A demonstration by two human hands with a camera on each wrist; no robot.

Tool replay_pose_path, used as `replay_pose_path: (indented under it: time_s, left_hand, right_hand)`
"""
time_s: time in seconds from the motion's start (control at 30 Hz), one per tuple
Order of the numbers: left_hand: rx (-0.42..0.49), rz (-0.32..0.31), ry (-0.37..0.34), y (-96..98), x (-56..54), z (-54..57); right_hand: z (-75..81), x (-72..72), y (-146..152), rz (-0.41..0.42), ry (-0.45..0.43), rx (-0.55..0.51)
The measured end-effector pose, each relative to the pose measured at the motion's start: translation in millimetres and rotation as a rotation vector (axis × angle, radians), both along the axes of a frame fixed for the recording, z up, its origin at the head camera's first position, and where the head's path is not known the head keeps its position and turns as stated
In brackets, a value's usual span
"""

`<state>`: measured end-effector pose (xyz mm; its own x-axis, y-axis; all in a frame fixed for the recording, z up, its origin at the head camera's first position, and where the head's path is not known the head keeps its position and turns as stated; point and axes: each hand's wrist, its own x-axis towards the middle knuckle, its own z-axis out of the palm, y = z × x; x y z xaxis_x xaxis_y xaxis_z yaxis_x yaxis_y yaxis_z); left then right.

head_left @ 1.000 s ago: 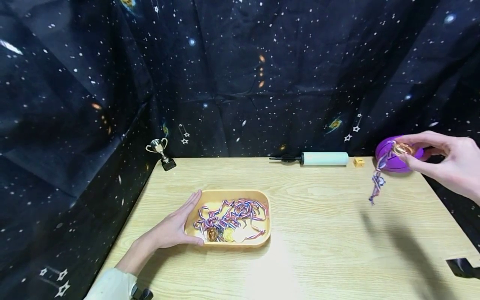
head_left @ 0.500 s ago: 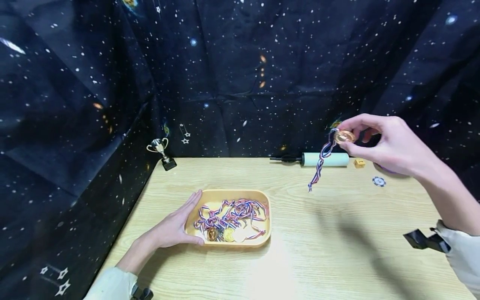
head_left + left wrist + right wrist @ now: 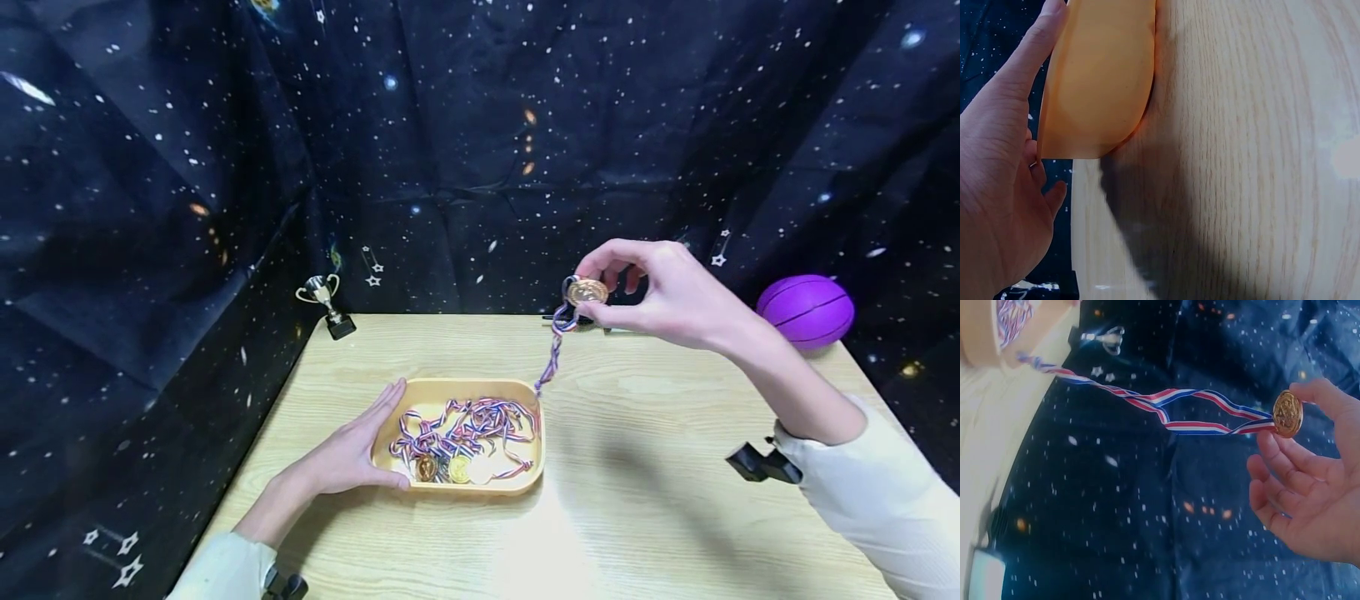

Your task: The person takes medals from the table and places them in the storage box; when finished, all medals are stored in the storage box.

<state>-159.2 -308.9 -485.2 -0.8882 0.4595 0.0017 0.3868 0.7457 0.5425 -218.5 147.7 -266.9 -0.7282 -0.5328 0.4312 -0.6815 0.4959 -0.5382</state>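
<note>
My right hand point(image 3: 667, 292) pinches a gold medal point(image 3: 587, 292) between thumb and fingertips, above the back of the table. Its red, white and blue ribbon point(image 3: 1204, 412) hangs twisted and knotted, the lower end close to the bin's back right corner in the head view. With thumb at the front side and fingers at the back left, my left hand point(image 3: 341, 454) holds the end of a shallow orange plastic bin point(image 3: 480, 491). Inside it lie tangled striped ribbons point(image 3: 487, 417), a bronze-coloured medal point(image 3: 426, 468) and a gold medal point(image 3: 459, 469); glare washes out a pale disc.
A small trophy cup point(image 3: 322, 292) stands at the table's back left corner. At the back right is a purple ball point(image 3: 806, 311). A pump point(image 3: 986, 575) with a pale blue barrel lies at the back, mostly hidden by my right hand in the head view. Dark starry cloth point(image 3: 465, 150) surrounds the table.
My right hand has carried the medal leftward from the ball to near the bin, uncovering the ball and now covering the pump. The left hand and bin stay put.
</note>
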Motion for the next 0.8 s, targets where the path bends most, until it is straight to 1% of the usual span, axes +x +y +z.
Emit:
replay_pose_path:
  time_s: [0.13, 0.3, 0.57, 0.7, 0.8]
  left_hand:
    - [-0.002, -0.001, -0.001, 0.2, -0.3, -0.4]
    - [0.0, 0.003, -0.006, 0.4, 0.2, 0.2]
    - [0.004, 0.008, 0.001, 0.8, -0.7, 1.3]
    - [0.005, 0.012, -0.002, 0.6, -0.2, 1.3]
    - [0.005, 0.016, -0.005, 0.3, 0.3, 1.2]
  right_hand:
    - [-6.9, -3.9, -17, 0.041, -0.034, 0.001]
    - [-21.0, -10.1, -35, 0.078, -0.061, 0.017]
    - [-47.7, -15.0, -57, 0.082, -0.13, 0.041]
    - [-63.4, -15.9, -66, 0.074, -0.131, 0.064]
    - [-78.5, -15.7, -73, 0.079, -0.123, 0.097]
